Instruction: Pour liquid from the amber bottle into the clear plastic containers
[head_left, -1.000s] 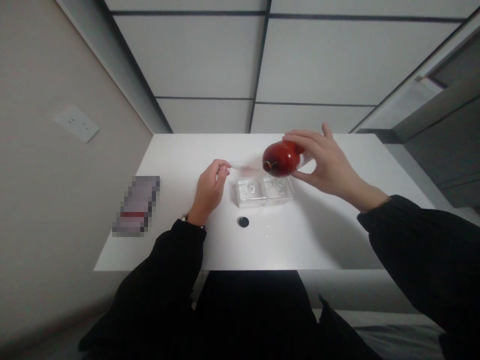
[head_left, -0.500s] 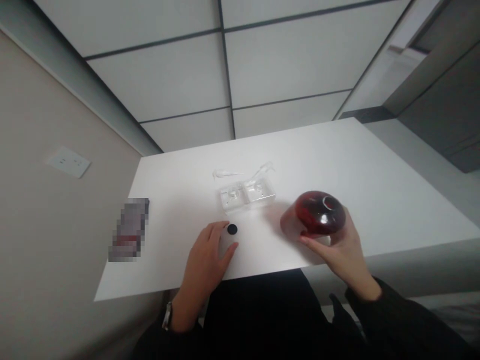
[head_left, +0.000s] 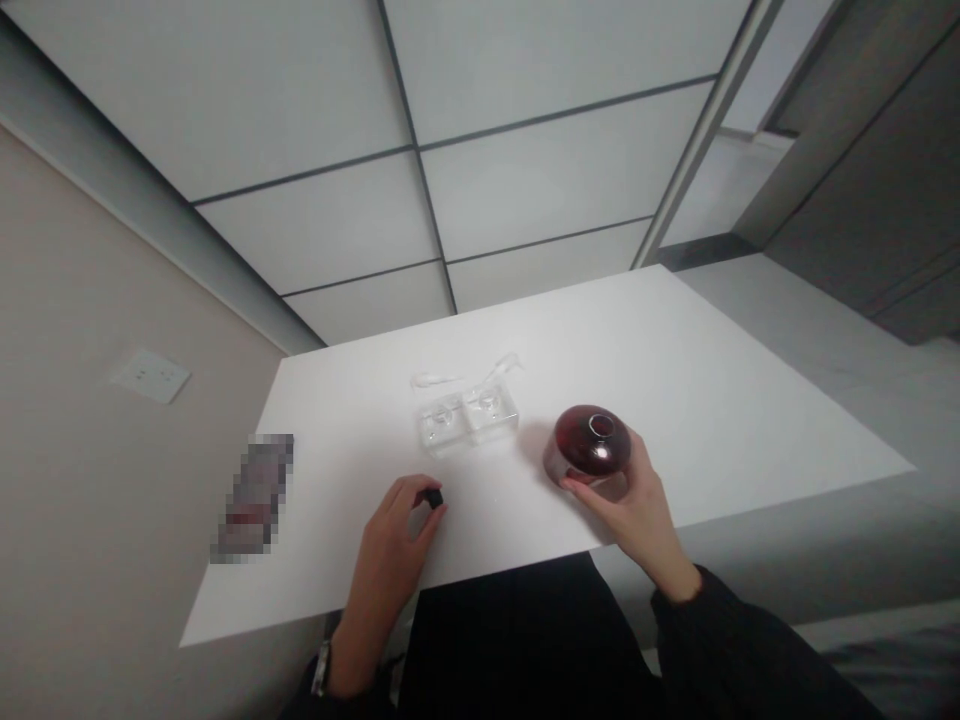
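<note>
My right hand (head_left: 626, 508) wraps round a dark red, see-through squat vessel (head_left: 583, 440) with a rounded top and a small ring-shaped opening. It sits at or just above the white table (head_left: 675, 370); I cannot tell which. The tips of my left hand (head_left: 397, 530) pinch a small black cap-like piece (head_left: 433, 497) near the table's front edge. Between and beyond my hands lies a clear two-compartment container (head_left: 470, 418). Behind it rest a clear slender piece (head_left: 436, 380) and another clear piece, spoon-like (head_left: 506, 366).
A pixelated flat object (head_left: 255, 495) lies at the table's left edge. The wall with a socket plate (head_left: 157, 376) rises on the left. Pale panels (head_left: 322, 235) stand behind the table.
My view has shifted, so the table appears lower and further left. My left hand has turned, and the black piece now shows its side between the fingertips. My right hand still holds the red vessel.
</note>
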